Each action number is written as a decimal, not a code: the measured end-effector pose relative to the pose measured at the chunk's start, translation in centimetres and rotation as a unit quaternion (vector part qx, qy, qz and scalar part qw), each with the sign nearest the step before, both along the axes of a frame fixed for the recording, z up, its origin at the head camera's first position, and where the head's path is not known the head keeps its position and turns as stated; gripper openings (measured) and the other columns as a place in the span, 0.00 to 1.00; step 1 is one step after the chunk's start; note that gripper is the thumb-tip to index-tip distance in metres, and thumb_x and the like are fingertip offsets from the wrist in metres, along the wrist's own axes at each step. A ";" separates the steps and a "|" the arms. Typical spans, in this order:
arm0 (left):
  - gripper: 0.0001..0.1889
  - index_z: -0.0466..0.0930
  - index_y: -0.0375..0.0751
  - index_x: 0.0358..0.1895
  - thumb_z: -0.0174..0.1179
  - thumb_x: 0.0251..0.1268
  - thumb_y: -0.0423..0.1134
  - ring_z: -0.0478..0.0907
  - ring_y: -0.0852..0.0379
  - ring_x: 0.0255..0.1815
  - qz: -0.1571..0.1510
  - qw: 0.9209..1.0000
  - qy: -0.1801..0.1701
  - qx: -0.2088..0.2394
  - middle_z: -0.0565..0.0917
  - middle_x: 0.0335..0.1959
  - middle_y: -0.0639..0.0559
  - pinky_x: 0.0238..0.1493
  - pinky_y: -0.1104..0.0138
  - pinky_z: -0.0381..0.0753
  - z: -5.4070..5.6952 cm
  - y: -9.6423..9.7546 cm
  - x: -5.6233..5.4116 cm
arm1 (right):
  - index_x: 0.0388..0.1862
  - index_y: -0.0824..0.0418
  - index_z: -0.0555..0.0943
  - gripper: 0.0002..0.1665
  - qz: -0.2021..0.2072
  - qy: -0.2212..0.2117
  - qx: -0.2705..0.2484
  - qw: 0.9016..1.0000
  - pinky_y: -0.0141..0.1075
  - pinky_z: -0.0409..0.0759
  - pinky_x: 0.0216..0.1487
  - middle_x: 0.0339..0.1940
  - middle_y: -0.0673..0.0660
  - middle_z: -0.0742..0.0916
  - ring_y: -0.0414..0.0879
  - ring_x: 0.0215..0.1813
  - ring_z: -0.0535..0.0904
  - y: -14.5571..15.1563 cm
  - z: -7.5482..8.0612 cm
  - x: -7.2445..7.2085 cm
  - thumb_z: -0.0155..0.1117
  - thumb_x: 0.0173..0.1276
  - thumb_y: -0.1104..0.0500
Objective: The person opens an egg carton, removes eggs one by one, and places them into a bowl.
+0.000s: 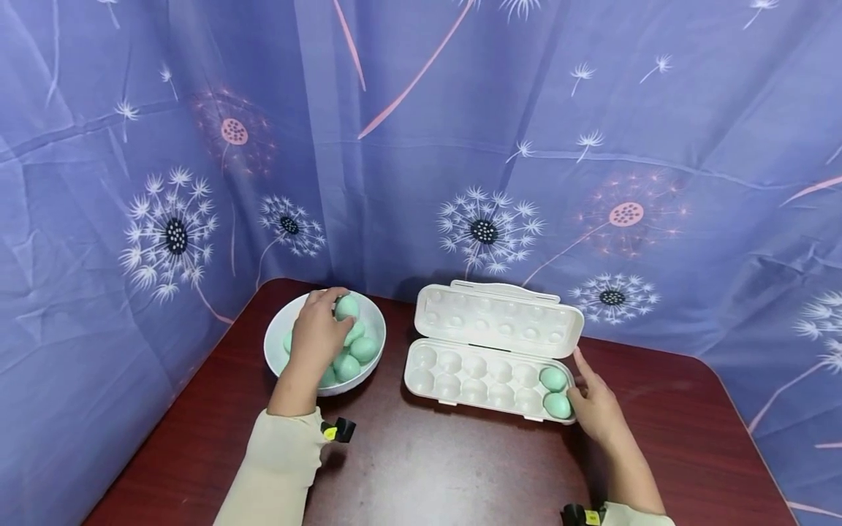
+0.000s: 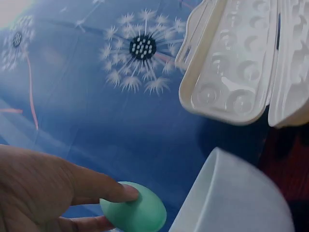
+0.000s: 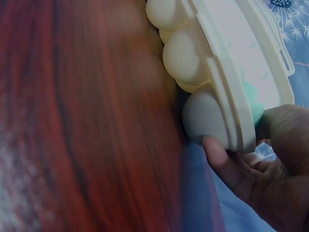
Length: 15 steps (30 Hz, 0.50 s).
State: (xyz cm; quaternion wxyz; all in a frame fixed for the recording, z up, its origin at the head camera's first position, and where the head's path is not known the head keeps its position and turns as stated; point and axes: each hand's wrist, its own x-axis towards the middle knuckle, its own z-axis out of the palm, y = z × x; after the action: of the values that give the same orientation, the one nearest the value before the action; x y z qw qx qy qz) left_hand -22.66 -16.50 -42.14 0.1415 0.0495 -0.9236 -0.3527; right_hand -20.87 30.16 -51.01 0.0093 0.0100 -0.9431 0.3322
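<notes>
My left hand (image 1: 317,329) is over the white bowl (image 1: 378,314) and pinches a pale green egg (image 1: 346,307) between thumb and fingers. In the left wrist view that egg (image 2: 140,209) shows beside the bowl's rim (image 2: 212,183). Several more green eggs (image 1: 364,349) lie in the bowl, partly hidden by the hand. My right hand (image 1: 597,405) grips the right end of the white egg carton (image 1: 475,367), whose lid (image 1: 500,321) stands raised. Two green eggs (image 1: 554,378) sit in the carton's rightmost cups. In the right wrist view, fingertips (image 3: 216,147) press the carton's outer side.
The carton stands on a dark red-brown wooden table (image 1: 421,467), to the right of the bowl. A blue curtain (image 1: 408,204) with dandelion prints hangs close behind and to the left of the table.
</notes>
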 end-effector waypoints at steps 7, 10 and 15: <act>0.26 0.79 0.41 0.63 0.66 0.58 0.35 0.78 0.36 0.59 0.005 0.999 -0.042 -0.007 0.77 0.61 0.33 0.57 0.43 0.76 -1.0 -1.5 -0.8 | 0.84 0.54 0.49 0.45 0.000 0.003 0.000 1.000 0.43 0.77 0.50 0.54 0.72 0.81 0.55 0.49 0.82 0.0 0.0 0.0 0.53 0.71 0.66; 0.26 0.78 0.40 0.63 0.66 0.59 0.36 0.78 0.35 0.58 0.012 0.998 -0.061 -0.014 0.79 0.58 0.32 0.57 0.43 0.76 -1.4 -2.0 -1.0 | 0.84 0.54 0.50 0.45 -0.001 0.002 0.000 1.000 0.43 0.77 0.49 0.54 0.72 0.81 0.55 0.48 0.82 0.0 0.0 0.0 0.53 0.71 0.66; 0.25 0.78 0.38 0.62 0.66 0.60 0.37 0.78 0.33 0.57 0.019 0.996 -0.081 -0.020 0.79 0.56 0.31 0.57 0.43 0.76 -2.0 -2.5 -1.2 | 0.84 0.53 0.50 0.45 0.001 0.000 -0.005 1.000 0.39 0.77 0.47 0.55 0.73 0.81 0.54 0.48 0.82 -0.1 0.1 0.0 0.53 0.71 0.66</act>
State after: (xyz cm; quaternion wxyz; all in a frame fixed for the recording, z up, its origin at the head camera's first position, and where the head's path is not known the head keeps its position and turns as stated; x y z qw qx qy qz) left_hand -23.89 -19.04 -44.14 0.0741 0.0928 -0.9379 -0.3260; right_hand -20.87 30.09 -50.94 0.0087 0.0106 -0.9416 0.3365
